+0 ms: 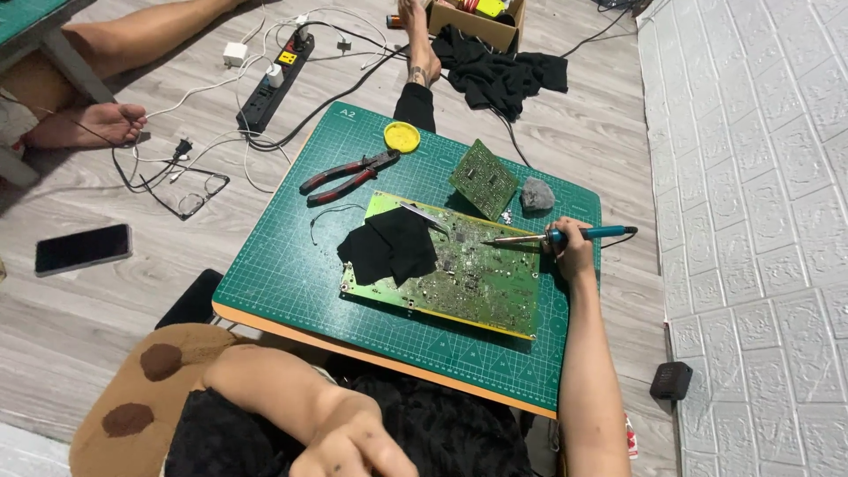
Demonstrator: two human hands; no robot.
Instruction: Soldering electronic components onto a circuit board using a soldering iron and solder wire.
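My right hand pinches the soldering iron by its blue grip, tip on the stiff, fragile circuit board lying on the green mat; left hand loosely spread, empty.

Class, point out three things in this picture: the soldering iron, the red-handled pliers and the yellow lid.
soldering iron (590, 233), head view, on its blue handle, held in the right hand (572, 256).
red-handled pliers (340, 179), head view, on a red handle.
yellow lid (402, 136), head view, on its centre.

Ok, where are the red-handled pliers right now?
In the head view, the pliers lie on the green cutting mat's far left part, just below the yellow lid, above the large circuit board.
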